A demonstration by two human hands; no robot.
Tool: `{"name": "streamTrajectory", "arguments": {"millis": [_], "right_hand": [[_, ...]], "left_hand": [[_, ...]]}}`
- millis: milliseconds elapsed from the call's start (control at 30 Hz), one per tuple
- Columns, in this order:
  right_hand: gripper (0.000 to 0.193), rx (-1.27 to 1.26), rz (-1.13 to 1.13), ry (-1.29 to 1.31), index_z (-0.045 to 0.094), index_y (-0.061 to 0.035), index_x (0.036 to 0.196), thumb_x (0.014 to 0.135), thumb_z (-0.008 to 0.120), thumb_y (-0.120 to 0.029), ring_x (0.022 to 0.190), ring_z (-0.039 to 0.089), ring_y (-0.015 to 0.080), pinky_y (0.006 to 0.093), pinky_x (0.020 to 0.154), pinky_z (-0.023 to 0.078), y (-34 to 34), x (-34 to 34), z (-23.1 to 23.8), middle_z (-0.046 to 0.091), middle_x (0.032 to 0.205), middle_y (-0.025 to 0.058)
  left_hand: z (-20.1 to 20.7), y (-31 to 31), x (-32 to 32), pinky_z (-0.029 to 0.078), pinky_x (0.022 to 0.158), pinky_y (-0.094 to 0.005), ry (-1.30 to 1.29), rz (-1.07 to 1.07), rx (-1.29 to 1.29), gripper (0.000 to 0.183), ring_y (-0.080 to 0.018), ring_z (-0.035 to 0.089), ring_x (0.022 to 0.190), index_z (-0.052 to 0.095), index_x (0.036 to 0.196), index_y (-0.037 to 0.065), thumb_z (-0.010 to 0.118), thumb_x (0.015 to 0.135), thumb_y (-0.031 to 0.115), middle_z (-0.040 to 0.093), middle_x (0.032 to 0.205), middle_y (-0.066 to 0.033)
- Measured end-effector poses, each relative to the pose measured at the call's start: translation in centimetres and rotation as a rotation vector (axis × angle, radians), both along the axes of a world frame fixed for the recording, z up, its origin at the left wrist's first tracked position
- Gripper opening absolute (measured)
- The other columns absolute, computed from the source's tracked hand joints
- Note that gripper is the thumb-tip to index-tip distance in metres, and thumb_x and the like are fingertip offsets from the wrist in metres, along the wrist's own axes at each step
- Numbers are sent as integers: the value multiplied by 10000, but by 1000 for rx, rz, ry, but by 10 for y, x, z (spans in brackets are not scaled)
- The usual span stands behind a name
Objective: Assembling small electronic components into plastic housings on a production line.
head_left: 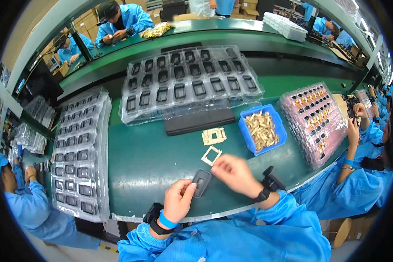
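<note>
My left hand (179, 200) grips a dark grey rectangular plastic housing (201, 183) with rounded corners and a slot-like recess, thumb on its upper face. Just right of it, my right hand (236, 174) is closed in a pinch, its fingertips pointing left near the housing. Whatever lies between those fingertips is too small or hidden to make out. A cream-coloured open square frame (206, 160) lies by the fingertips; I cannot tell whether they touch it. Farther back sits a small stack of similar cream frame sheets (214, 136).
A blue bin (247, 139) of small cream strips stands right of the sheets. Clear trays of black housings lie behind (179, 111) and at left (101, 174). A black flat case (200, 122) borders the back tray. A pinkish tray stack (312, 153) stands at right, near a co-worker's hands (358, 115).
</note>
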State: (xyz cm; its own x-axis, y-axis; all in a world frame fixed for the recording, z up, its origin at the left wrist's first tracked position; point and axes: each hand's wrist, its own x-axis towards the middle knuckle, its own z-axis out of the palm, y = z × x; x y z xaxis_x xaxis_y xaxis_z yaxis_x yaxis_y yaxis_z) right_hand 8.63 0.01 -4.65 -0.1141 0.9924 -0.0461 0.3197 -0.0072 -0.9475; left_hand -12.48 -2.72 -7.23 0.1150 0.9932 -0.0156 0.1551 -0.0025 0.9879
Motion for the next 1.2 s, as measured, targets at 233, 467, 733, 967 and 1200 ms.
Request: {"name": "streamTrajectory", "arguments": {"millis": [233, 467, 733, 967, 1200], "right_hand": [[196, 302, -214, -573, 655, -22, 875, 787, 752, -167, 853, 612, 330, 429, 733, 508, 24, -3, -9, 570, 941, 132], [132, 338, -102, -610, 632, -24, 858, 815, 715, -117, 926, 561, 356, 452, 810, 474, 31, -7, -20, 542, 945, 149], [144, 341, 42, -302, 571, -19, 895, 844, 689, -84, 848, 552, 304, 382, 722, 462, 26, -1, -9, 512, 909, 118], [161, 513, 13, -311, 619, -57, 948, 817, 706, -87, 846, 535, 289, 373, 726, 445, 5, -5, 14, 512, 946, 94], [106, 553, 179, -460, 605, -67, 897, 822, 669, -108, 865, 512, 254, 376, 739, 354, -8, -7, 15, 505, 926, 71]], "left_hand": [[3, -8, 8, 435, 540, -323, 569, -154, 501, 85, -208, 546, 567, 719, 860, 37, 739, 804, 98, 602, 754, -85], [8, 9, 16, 434, 533, -307, 474, -81, 354, 202, -168, 509, 556, 675, 994, 0, 722, 827, 105, 585, 836, -103], [1, 25, 24, 440, 539, -290, 486, -66, 327, 122, -153, 536, 578, 666, 952, -31, 643, 898, 76, 580, 764, -94], [16, 17, 21, 421, 565, -229, 179, -88, -28, 146, -70, 529, 639, 666, 949, -49, 613, 940, 87, 591, 766, -46], [37, 11, 28, 457, 564, -327, 264, -119, 41, 110, -230, 601, 638, 667, 917, -30, 609, 911, 63, 633, 795, -140]]}}
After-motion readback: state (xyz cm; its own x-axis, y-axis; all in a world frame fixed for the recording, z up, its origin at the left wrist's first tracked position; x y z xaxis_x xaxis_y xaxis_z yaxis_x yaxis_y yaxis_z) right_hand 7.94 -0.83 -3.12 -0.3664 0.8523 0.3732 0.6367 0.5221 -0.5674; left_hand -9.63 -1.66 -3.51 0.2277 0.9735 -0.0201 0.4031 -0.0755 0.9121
